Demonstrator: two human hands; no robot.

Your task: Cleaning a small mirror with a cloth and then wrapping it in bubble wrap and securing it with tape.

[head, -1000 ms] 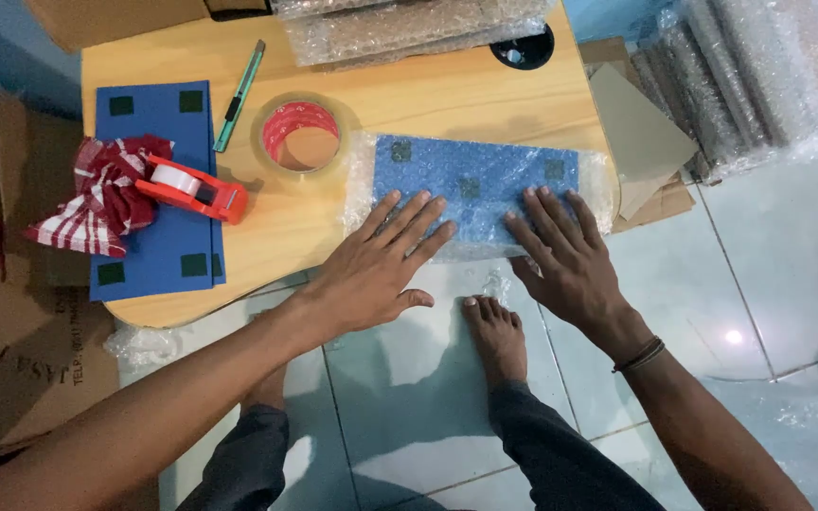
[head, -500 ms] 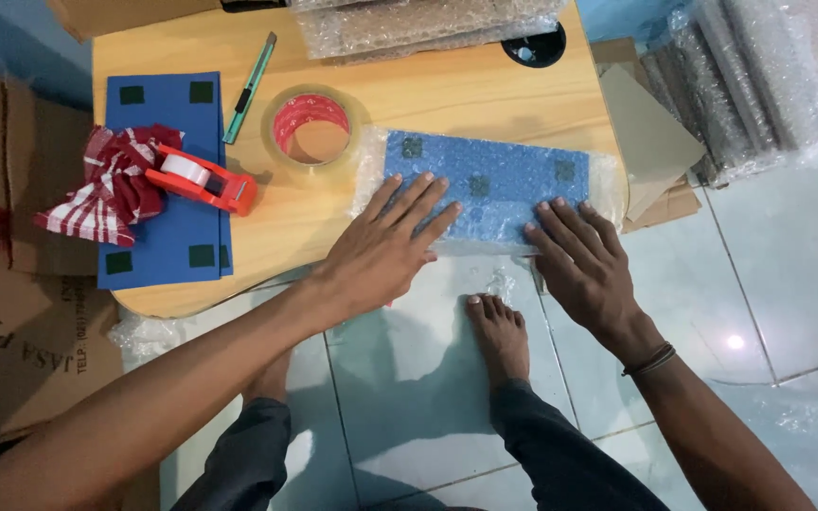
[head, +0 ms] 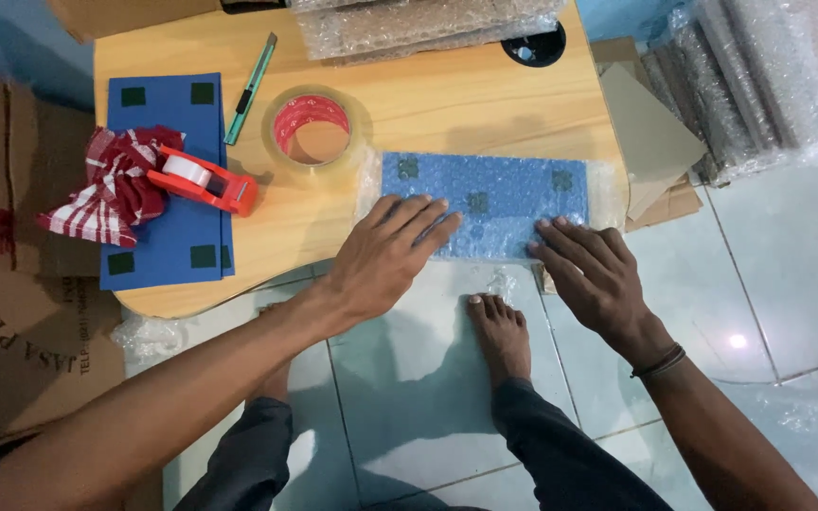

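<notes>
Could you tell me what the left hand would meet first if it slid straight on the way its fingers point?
Probably the dark square patch on the bubble-wrapped blue panel under the left hand.

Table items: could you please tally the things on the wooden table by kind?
Blue boards: 2, bare and bubble-wrapped
Tape: 2, clear roll and red dispenser
Utility knife: 1
Checked cloth: 1
Bubble wrap roll: 1
Total: 7

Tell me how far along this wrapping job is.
Done: bubble wrap already covers the blue panel on the wooden table. In hand: the left hand and right hand press it flat. Left: no tape seems applied; the red tape dispenser and tape roll sit unused, and a second blue panel lies unwrapped.
</notes>
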